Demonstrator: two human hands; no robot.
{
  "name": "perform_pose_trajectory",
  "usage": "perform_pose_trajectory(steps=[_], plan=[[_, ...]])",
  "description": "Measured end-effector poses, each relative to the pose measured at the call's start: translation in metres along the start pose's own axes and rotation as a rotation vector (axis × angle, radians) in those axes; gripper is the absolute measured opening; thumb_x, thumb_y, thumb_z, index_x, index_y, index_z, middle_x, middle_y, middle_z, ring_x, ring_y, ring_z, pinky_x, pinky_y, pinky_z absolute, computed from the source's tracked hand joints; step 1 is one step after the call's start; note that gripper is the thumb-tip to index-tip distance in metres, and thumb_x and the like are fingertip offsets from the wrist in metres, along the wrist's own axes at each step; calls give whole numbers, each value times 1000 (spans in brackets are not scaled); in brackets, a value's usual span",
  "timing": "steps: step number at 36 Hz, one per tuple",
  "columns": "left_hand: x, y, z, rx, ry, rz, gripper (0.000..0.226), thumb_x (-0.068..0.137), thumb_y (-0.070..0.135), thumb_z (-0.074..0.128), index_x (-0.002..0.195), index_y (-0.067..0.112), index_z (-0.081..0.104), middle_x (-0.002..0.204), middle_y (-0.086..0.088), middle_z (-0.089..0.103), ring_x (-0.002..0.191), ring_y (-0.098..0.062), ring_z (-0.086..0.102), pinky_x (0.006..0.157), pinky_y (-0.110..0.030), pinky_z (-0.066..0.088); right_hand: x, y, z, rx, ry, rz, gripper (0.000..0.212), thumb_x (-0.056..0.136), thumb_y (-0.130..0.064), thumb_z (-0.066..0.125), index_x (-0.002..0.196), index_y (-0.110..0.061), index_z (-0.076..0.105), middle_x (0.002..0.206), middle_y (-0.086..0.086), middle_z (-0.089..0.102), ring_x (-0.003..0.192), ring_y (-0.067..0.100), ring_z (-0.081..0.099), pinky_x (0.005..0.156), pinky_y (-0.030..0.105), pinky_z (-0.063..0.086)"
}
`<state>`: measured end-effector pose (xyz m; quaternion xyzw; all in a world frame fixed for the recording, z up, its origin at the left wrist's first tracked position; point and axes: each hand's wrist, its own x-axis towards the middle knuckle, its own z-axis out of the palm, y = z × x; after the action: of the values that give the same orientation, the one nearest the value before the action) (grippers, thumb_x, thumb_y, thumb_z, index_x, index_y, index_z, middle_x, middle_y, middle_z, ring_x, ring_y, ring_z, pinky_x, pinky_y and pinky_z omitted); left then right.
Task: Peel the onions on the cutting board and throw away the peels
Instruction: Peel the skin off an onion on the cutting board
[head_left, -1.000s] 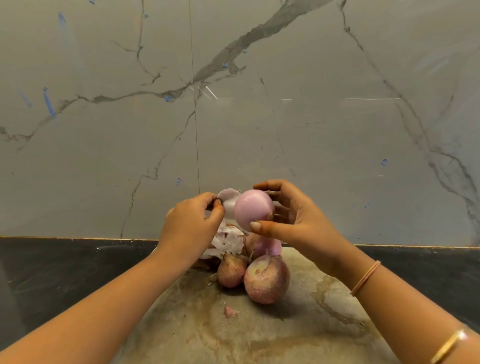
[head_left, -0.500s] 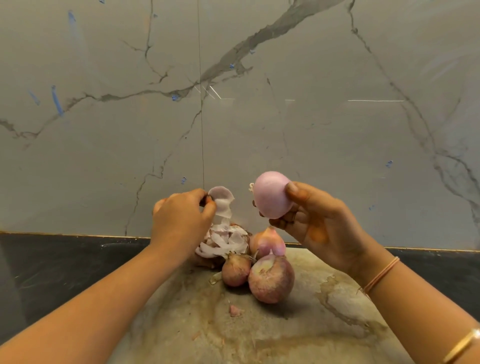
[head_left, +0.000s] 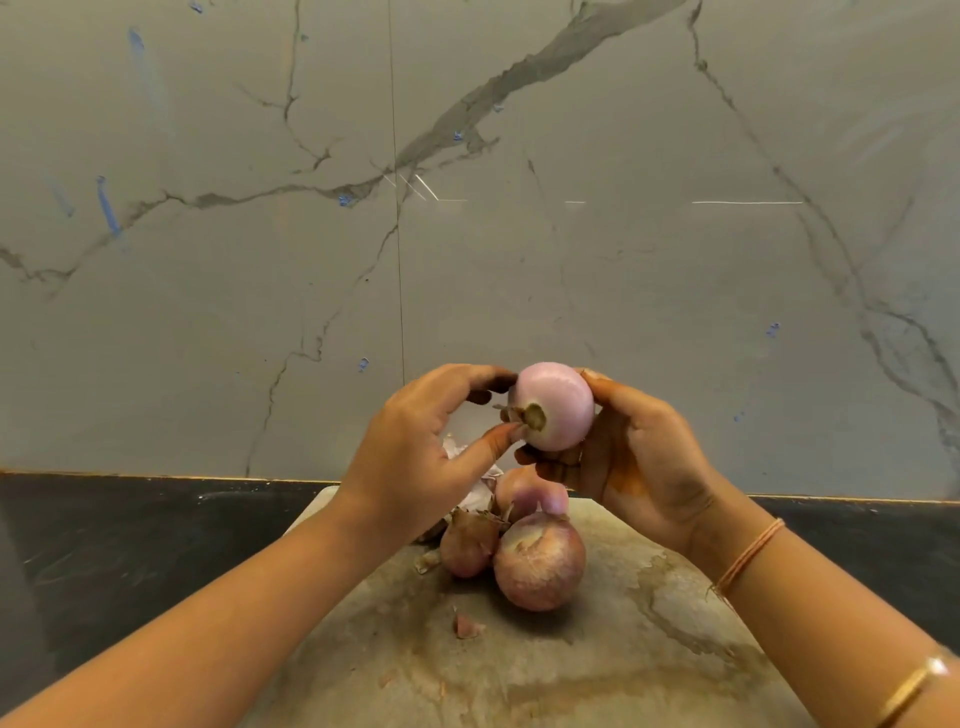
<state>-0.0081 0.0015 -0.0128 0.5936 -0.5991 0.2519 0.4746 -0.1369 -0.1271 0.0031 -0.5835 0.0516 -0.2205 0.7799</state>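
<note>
Peeled pink onion (head_left: 558, 400) aloft, root end toward camera; 3 onions (head_left: 537, 566) clustered on stained cutting board (head_left: 597, 675).

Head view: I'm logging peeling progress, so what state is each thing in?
peeled onion, skin off, root end on, held above the cutting board.
right hand, grips the peeled onion.
left hand, thumb at the onion's root end.
large onion, unpeeled, on the board.
small onion, unpeeled, beside it.
third onion, looks partly peeled, behind them.
peels, heaped on the board, not thrown away.
cutting board, stained.
</note>
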Motion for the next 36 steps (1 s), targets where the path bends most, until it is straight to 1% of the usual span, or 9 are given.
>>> perform_pose_trajectory(steps=[3,8,13,18,21,23,29,33,36], plan=[[0,0,0,-58,23,-11,29,81,41,62,105,28,57,100,16,61,94,-1,58,82,-17,49,0,1,1,-25,10,13,34,99,-34,39,112,-13,62,97,19,71,77,35,70,77,43,57],[-1,-1,0,-63,-1,-5,19,82,37,58,99,28,56,94,19,60,90,0,58,81,-12,47,2,1,1,-72,-17,26,43,88,-43,47,117,-13,59,101,19,71,81,33,71,70,34,59],[-1,-3,0,-35,-41,6,15,84,36,56,95,26,59,90,21,59,87,1,58,77,-12,49,2,1,-1,-81,-61,23,52,79,-42,52,121,-11,57,106,22,70,87,33,70,84,39,56],[-2,-4,0,14,-57,-29,10,84,22,59,92,27,55,86,22,55,86,0,55,74,-13,47,0,-1,0,-15,-94,21,51,80,-34,57,125,-10,54,110,24,67,87,37,69,78,36,57],[-2,-5,0,48,-47,-61,7,85,22,56,90,26,53,85,18,55,86,1,53,73,-18,47,0,0,-1,12,-103,13,50,79,-29,68,122,-9,54,115,25,64,92,41,69,85,42,54],[-1,-6,0,55,-27,-89,4,85,24,56,89,25,54,84,18,55,87,2,53,73,-18,46,0,0,0,-32,-82,-16,52,78,-29,71,122,-9,52,118,23,62,92,38,69,81,39,57],[-1,-16,-2,140,-79,-229,15,86,15,68,91,25,59,89,18,58,88,1,56,78,-21,48,3,6,-1,-453,31,-157,54,77,-27,77,120,-31,44,114,4,55,96,19,62,71,21,55],[-3,-22,-4,178,-95,-264,27,85,7,64,95,31,58,91,24,55,92,8,54,79,-10,43,1,9,0,-835,42,-298,62,80,-19,75,121,-36,31,113,-5,50,93,9,56,68,7,49],[-1,-20,-5,168,-66,-274,23,86,11,66,95,32,60,89,24,59,90,6,57,78,-11,45,2,10,1,-1015,72,-385,63,76,-29,79,115,-37,30,117,-2,49,101,12,53,69,9,47]])
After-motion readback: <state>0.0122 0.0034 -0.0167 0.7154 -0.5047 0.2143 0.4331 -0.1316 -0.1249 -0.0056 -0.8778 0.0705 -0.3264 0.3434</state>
